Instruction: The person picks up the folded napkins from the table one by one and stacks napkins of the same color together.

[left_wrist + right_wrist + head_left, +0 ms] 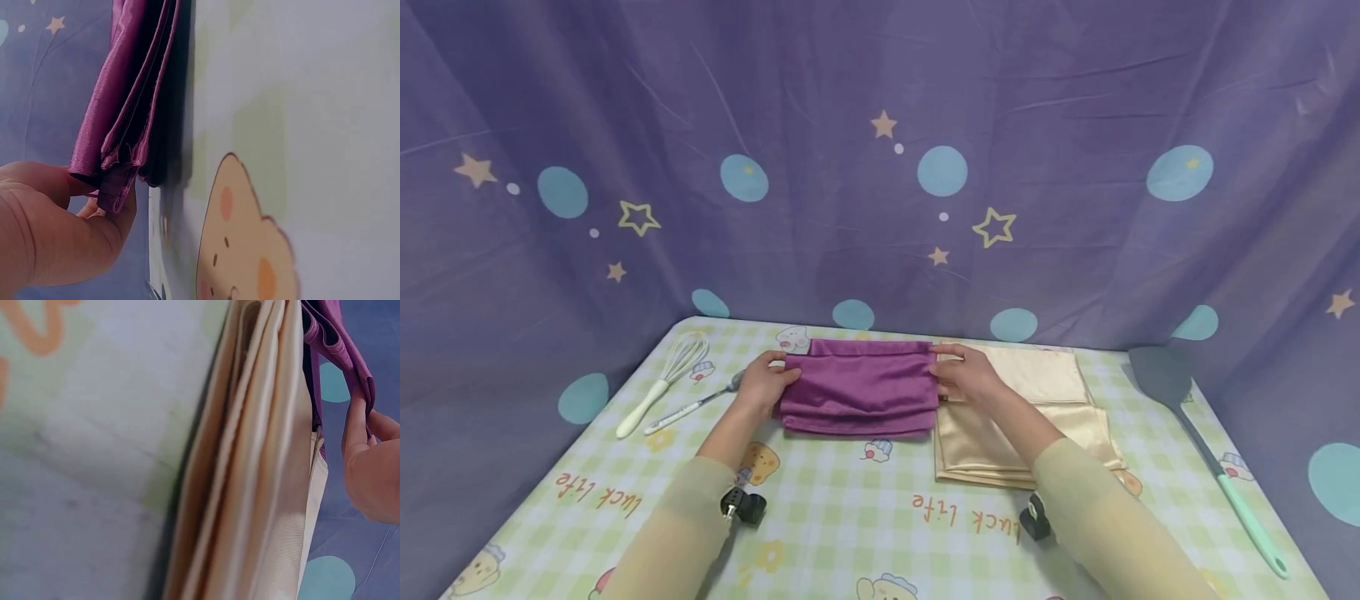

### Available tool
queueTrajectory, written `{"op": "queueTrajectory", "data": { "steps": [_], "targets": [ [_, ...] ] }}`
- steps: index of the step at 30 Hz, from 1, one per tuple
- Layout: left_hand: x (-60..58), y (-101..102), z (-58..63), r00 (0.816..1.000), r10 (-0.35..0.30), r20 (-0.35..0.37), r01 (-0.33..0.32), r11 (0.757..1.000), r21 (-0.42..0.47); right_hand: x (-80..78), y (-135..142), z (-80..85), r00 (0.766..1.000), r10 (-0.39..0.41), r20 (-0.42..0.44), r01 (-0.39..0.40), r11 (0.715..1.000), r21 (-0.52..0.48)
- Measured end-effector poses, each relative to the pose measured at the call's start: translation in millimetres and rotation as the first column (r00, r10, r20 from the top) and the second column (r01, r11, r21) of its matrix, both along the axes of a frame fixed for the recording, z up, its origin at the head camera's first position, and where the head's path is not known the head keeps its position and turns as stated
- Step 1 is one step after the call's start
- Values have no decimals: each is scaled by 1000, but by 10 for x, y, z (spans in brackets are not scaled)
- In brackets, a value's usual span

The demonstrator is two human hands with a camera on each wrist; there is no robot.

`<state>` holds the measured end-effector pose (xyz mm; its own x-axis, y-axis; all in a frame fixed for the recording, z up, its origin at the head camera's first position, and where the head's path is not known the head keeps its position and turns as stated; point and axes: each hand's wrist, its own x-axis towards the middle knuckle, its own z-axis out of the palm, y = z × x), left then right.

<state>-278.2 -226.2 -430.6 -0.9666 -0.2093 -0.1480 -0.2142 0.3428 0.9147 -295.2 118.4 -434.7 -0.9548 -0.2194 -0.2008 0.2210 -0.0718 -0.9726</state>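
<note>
Purple cloth [861,387], folded in layers, sits dead centre of the frame, and both hands have an end of it. Left hand [765,379] pinches one end, thumb and fingers closed on the edge; right hand [966,375] does the same at the other. Thing is, the left wrist view shows the layers fanning apart at that end, and I can't tell if the pinch catches them all. Any loose ones could slide out and wreck the fold, especially since it looks slippery. Uneven pulling could skew it too; there's already rippling along its lower edge.

My other worry is right of centre: gold cloth [1000,446] and cream cloth [1037,375] lie right by the right hand, so a low sideways drag might rumple them. Over on the left, a utensil [692,410] is close enough for the left hand to knock.
</note>
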Motion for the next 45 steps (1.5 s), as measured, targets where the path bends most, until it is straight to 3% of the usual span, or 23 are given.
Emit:
{"op": "queueTrajectory", "data": {
  "steps": [9,29,34,45],
  "targets": [
    [-120,-20,-35,1000,16,-21,-15,999,32,-144,-43,64,1000,10,5,-10,1000,15],
    [-403,98,-43,997,39,-68,-36,998,47,-408,10,-1,998,-58,6,58,998,39],
    [-476,128,-48,994,33,-101,-33,999,-3,-449,31,-25,998,-69,1,69,997,36],
    [-569,135,-55,995,11,-96,-24,990,-136,-517,32,-33,996,-82,24,82,996,32]
  ]
}}
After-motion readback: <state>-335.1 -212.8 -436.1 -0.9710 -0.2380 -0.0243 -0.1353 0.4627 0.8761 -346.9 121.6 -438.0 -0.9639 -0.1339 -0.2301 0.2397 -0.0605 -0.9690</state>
